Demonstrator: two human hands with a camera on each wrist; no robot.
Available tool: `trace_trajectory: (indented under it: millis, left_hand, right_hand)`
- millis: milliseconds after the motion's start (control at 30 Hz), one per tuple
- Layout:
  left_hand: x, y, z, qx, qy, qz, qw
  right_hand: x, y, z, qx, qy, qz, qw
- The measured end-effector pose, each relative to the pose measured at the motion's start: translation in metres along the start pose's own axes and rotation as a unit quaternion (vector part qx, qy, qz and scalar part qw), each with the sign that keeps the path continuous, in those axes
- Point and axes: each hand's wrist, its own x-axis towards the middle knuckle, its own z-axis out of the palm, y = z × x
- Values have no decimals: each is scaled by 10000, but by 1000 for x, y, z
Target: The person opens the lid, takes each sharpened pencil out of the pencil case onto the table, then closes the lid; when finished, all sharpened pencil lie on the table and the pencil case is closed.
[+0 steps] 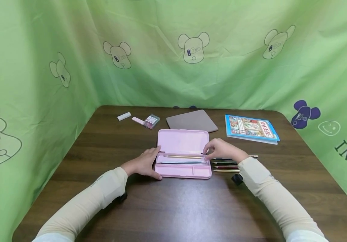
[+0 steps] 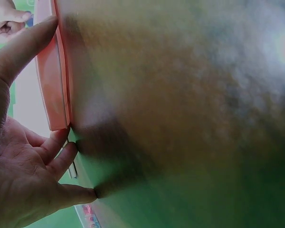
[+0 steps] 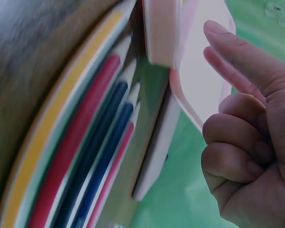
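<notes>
An open pink pencil case lies with its lid raised towards the back. Inside are a yellowish pencil and a blue pencil, side by side. Spread along the case's left end, my left hand touches its front corner with the thumb, while other fingers reach to the back corner. My right hand hovers at the right end, over the pencil ends. Its thumb and index finger stretch out slightly apart, nothing visible between them; the other fingers are curled. Several pencils lie beneath its wrist.
Behind the case lies a flat grey notebook-like slab, with a blue-edged illustrated book to its right. A small clear box, a pink strip and a white block lie back left. Green curtain surrounds the table.
</notes>
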Motion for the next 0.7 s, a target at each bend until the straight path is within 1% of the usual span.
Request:
trace_trajectory:
  millis: [133, 333, 567, 700]
  left_hand:
    - [0, -1, 0, 23, -35, -49, 10000]
    - [0, -1, 1, 4, -60, -66, 10000]
    - [1, -1, 1, -19, 4, -21, 10000]
    - [1, -2, 1, -23, -6, -28, 10000]
  right_hand:
    - [6, -2, 8, 96, -252, 1, 9996]
    - [9, 0, 19, -35, -510, -142, 9986]
    - [12, -2, 20, -274, -555, -250, 9978]
    - [13, -4, 21, -451, -578, -235, 9970]
